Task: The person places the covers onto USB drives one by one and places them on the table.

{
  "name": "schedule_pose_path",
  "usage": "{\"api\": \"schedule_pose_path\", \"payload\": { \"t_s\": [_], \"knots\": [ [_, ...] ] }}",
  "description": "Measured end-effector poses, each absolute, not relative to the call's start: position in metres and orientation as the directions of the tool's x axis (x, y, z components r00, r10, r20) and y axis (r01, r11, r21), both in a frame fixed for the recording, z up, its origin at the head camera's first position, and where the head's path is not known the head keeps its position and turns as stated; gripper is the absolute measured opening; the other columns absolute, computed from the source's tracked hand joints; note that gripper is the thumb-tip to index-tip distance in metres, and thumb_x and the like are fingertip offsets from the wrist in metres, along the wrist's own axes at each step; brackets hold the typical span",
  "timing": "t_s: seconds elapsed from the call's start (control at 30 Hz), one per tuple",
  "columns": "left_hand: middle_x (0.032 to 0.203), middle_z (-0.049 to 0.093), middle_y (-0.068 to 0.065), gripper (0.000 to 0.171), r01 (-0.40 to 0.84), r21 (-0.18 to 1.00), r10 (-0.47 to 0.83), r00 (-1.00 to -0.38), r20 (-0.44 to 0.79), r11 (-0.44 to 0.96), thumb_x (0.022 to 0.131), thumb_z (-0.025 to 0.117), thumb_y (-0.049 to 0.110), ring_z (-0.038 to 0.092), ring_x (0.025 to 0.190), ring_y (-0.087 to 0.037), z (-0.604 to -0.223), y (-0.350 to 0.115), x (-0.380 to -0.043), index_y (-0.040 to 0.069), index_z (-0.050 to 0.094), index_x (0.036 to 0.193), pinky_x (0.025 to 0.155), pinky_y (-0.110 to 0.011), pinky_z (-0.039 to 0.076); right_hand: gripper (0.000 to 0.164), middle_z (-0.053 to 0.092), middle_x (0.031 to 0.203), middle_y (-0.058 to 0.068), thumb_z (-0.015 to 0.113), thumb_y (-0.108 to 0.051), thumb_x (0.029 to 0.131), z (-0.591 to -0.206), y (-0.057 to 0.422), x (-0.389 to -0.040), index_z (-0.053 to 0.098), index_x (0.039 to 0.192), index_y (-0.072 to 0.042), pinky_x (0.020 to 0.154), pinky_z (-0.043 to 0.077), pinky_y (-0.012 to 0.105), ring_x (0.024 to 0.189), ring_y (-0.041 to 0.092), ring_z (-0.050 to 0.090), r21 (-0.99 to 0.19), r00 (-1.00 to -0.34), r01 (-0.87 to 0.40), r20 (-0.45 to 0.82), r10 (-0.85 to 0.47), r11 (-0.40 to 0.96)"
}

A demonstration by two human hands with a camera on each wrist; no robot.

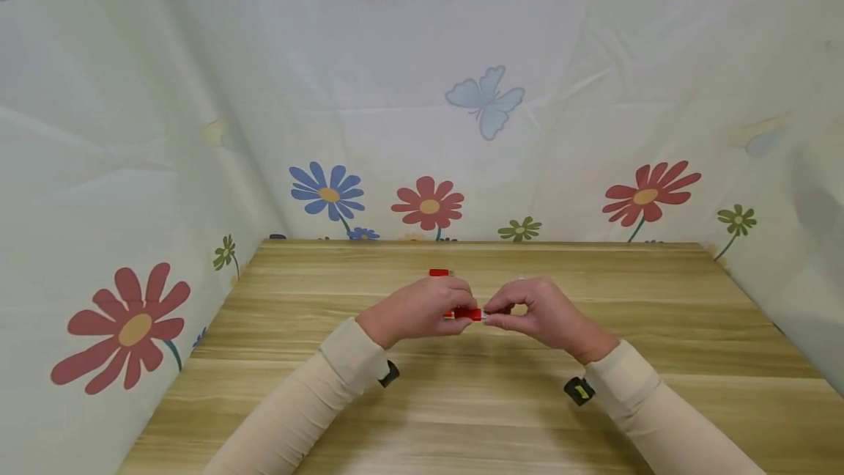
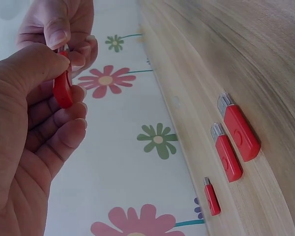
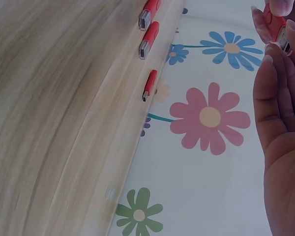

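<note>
In the head view my left hand (image 1: 422, 308) grips the body of a red USB flash drive (image 1: 468, 314) between thumb and fingers. My right hand (image 1: 543, 314) pinches the drive's plug end, where a clear cap seems to be; the fingers partly cover it. Both hands are above the table, tip to tip. Three more red flash drives lie in a row on the wood: a large one (image 2: 242, 133) and a medium one (image 2: 228, 158) with clear caps over their plugs, and a small one (image 2: 212, 199) with its metal plug bare.
A small transparent piece (image 3: 109, 192), possibly a cap, lies near the far edge of the wooden table (image 1: 593, 416). Behind and beside the table hangs a pale cloth (image 1: 395, 57) printed with flowers and a butterfly. Each wrist carries a small dark camera.
</note>
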State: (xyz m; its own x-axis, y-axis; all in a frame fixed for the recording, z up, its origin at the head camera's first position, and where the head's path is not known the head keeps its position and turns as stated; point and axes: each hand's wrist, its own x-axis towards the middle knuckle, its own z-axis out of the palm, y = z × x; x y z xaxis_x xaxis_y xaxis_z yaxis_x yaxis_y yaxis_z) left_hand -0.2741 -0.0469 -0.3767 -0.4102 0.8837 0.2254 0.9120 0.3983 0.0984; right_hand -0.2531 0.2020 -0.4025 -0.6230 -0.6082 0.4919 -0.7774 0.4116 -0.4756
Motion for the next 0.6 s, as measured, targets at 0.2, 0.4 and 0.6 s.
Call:
{"api": "schedule_pose_path", "payload": {
  "t_s": [0.2, 0.4, 0.6],
  "knots": [
    [0.105, 0.071, 0.003, 0.021, 0.910, 0.081, 0.887, -0.413, 0.208, 0.406, 0.093, 0.077, 0.025, 0.063, 0.089, -0.006, -0.3738, -0.0467, -0.2722, 0.014, 0.076, 0.111, 0.086, -0.014, 0.054, 0.013, 0.079, 0.093, -0.007, 0.083, -0.027, 0.085, -0.4014, 0.1998, -0.2517, 0.082, 0.097, -0.023, 0.073, 0.060, 0.026, 0.084, 0.002, 0.070, -0.466, -0.618, -0.783, 0.505, -0.603, 0.412],
    [0.107, 0.071, 0.002, 0.020, 0.905, 0.068, 0.883, -0.425, 0.197, 0.420, 0.093, 0.076, 0.024, 0.063, 0.091, -0.008, -0.3748, -0.0456, -0.2727, 0.014, 0.076, 0.111, 0.088, -0.016, 0.055, 0.014, 0.078, 0.092, -0.009, 0.085, -0.021, 0.083, -0.4028, 0.1992, -0.2530, 0.082, 0.096, -0.023, 0.072, 0.060, 0.026, 0.083, 0.002, 0.070, -0.446, -0.609, -0.792, 0.525, -0.594, 0.417],
    [0.105, 0.070, 0.002, 0.019, 0.904, 0.062, 0.881, -0.426, 0.208, 0.422, 0.094, 0.075, 0.023, 0.063, 0.090, -0.009, -0.3804, -0.0460, -0.2745, 0.013, 0.076, 0.111, 0.088, -0.018, 0.055, 0.014, 0.077, 0.094, -0.012, 0.082, -0.030, 0.085, -0.4068, 0.1990, -0.2550, 0.081, 0.097, -0.023, 0.074, 0.061, 0.026, 0.084, 0.001, 0.071, -0.439, -0.616, -0.787, 0.510, -0.601, 0.434]
  ]
}}
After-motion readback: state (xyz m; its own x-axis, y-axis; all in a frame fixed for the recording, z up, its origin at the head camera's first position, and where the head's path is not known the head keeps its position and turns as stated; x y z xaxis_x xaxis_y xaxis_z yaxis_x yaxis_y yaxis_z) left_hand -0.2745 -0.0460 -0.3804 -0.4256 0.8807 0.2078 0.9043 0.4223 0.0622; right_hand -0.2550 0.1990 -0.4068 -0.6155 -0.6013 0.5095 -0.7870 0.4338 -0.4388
